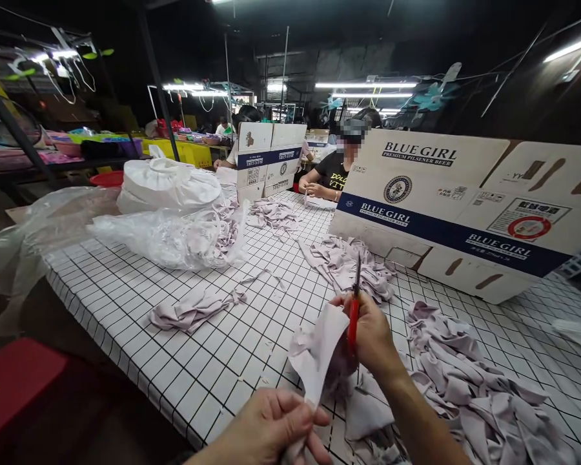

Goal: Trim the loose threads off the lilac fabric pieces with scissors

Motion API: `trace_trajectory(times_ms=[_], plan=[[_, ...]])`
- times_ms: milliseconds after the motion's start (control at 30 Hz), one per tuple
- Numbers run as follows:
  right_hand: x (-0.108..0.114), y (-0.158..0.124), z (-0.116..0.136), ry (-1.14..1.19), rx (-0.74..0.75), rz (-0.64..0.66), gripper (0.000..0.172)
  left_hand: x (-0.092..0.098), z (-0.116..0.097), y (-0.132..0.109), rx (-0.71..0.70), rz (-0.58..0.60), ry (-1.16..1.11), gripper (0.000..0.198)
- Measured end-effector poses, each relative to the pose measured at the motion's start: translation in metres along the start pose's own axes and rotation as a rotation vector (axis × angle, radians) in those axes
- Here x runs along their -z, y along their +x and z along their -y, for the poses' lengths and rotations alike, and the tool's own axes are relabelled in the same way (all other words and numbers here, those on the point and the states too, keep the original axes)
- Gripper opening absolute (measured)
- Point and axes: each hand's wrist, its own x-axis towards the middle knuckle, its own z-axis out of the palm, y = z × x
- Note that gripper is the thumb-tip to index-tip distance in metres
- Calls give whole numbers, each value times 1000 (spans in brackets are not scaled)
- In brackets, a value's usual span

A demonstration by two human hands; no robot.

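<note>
My left hand [271, 423] is low in the view, its fingers pinched on the bottom of a pale lilac fabric piece [322, 345] that stands up from it. My right hand [370, 332] is closed round red-handled scissors [354, 303], whose blades point upward just right of the fabric's top edge. Under both hands lies a heap of the same lilac fabric pieces [465, 387] on the white grid-patterned table [213, 361].
A large Blue Girl cardboard box [465, 206] stands tilted at the right. A smaller box [268, 158] stands farther back. Clear plastic bags [164, 236] and a white bundle [167, 184] lie at the left. Other people sit behind the boxes. More fabric piles [343, 261] dot the table.
</note>
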Motion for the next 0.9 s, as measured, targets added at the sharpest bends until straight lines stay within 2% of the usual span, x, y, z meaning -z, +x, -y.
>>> trace_trajectory(times_ms=[100, 200, 300, 400, 500, 667, 733, 900], plan=[[8, -4, 11, -79, -49, 174, 20, -11, 12, 11, -133, -33, -25, 51], [15, -24, 8, -90, -174, 313, 29, -16, 10, 19, -243, -86, 10, 49], [10, -52, 0, 136, -199, 416, 40, -19, 5, 25, -268, -94, 30, 48], [-7, -75, -10, 435, -233, 482, 48, -22, 3, 30, -276, -78, 7, 49], [-21, -82, -21, 519, -207, 395, 43, -23, 1, 31, -271, -67, -23, 49], [-20, -74, -29, 380, -61, 137, 40, -18, -1, 25, -294, -94, 67, 45], [-19, -74, -28, 366, -58, 112, 42, -16, -2, 22, -339, -125, 192, 42], [-25, -78, -22, 422, -98, 116, 45, -9, -3, 17, -585, -237, 594, 35]])
